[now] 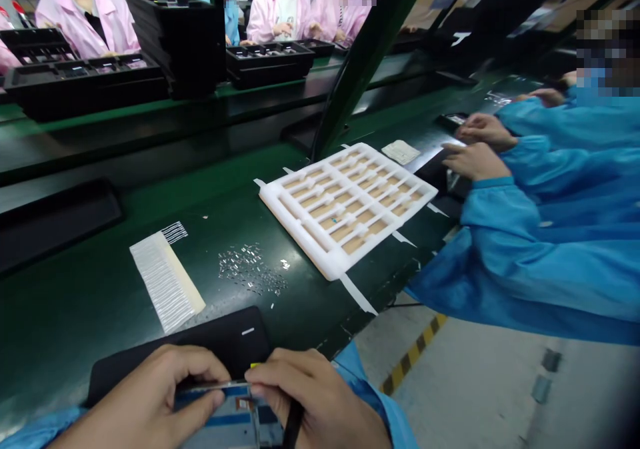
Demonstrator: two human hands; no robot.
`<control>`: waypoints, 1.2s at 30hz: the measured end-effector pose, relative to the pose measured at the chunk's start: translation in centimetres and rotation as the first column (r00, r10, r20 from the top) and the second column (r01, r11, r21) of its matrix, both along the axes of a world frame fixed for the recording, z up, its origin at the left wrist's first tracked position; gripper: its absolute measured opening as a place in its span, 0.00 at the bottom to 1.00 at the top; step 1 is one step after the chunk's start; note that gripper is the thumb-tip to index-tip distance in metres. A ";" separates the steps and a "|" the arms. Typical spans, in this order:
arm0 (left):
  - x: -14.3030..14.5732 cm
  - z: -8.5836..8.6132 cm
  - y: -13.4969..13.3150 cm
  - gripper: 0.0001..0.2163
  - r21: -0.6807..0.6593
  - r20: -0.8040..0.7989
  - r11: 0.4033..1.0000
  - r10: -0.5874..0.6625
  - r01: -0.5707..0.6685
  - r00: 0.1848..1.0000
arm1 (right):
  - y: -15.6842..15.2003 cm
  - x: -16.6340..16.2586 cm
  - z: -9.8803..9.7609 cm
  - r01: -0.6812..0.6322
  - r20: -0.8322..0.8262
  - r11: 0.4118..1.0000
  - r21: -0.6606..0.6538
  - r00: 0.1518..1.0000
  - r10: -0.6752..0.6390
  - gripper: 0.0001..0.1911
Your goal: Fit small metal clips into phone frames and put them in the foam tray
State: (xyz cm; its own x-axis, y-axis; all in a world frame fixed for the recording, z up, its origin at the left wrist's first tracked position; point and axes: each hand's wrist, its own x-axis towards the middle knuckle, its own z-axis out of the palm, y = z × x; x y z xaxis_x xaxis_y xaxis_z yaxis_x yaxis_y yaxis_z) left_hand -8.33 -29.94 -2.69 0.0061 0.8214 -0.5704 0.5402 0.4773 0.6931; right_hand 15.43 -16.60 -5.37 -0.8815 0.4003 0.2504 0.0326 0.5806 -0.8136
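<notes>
Green conveyor bench (65, 315), factory line. Items: white foam tray (320, 252), holding tan strips in rows; loose metal bits (247, 269), scattered on the belt; white comb-edged sheet (165, 275); black pad (235, 335), nearest the hands. Slim metal strip (213, 387): lying crosswise, long axis left to right, held over the pad's near edge between both hands. Left hand (150, 395): curled closed, thumb and fingers pinching the strip's left end. Right hand (315, 395): closed on its right end, just beside a yellow tag (255, 365); black rod (293, 425) runs beneath it.
</notes>
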 end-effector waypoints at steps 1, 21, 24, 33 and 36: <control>0.1 -0.2 0.0 0.16 0.008 0.018 1.000 0.020 -0.020 1.000 | 0.0 0.0 0.0 0.005 -0.009 1.000 0.022 1.000 -0.005 0.11; 1.7 0.7 0.6 0.16 0.139 0.105 0.975 0.161 -0.175 0.981 | -0.6 0.1 0.4 0.162 -0.146 0.984 0.074 0.978 -0.150 0.07; 1.7 1.0 1.5 0.17 0.020 0.146 0.981 0.189 -0.194 0.971 | -0.2 -0.3 0.4 0.176 -0.033 0.968 -0.176 0.982 -0.185 0.05; 1.2 -0.1 1.8 0.18 -0.071 0.171 0.989 0.137 -0.127 0.976 | -0.8 0.0 1.7 0.422 -0.173 0.846 -0.326 0.853 -0.492 0.24; 1.1 -0.5 1.7 0.19 -0.066 0.142 0.992 0.114 -0.105 0.983 | -1.9 -0.3 1.0 0.346 -0.086 0.800 -0.490 0.894 -0.440 0.22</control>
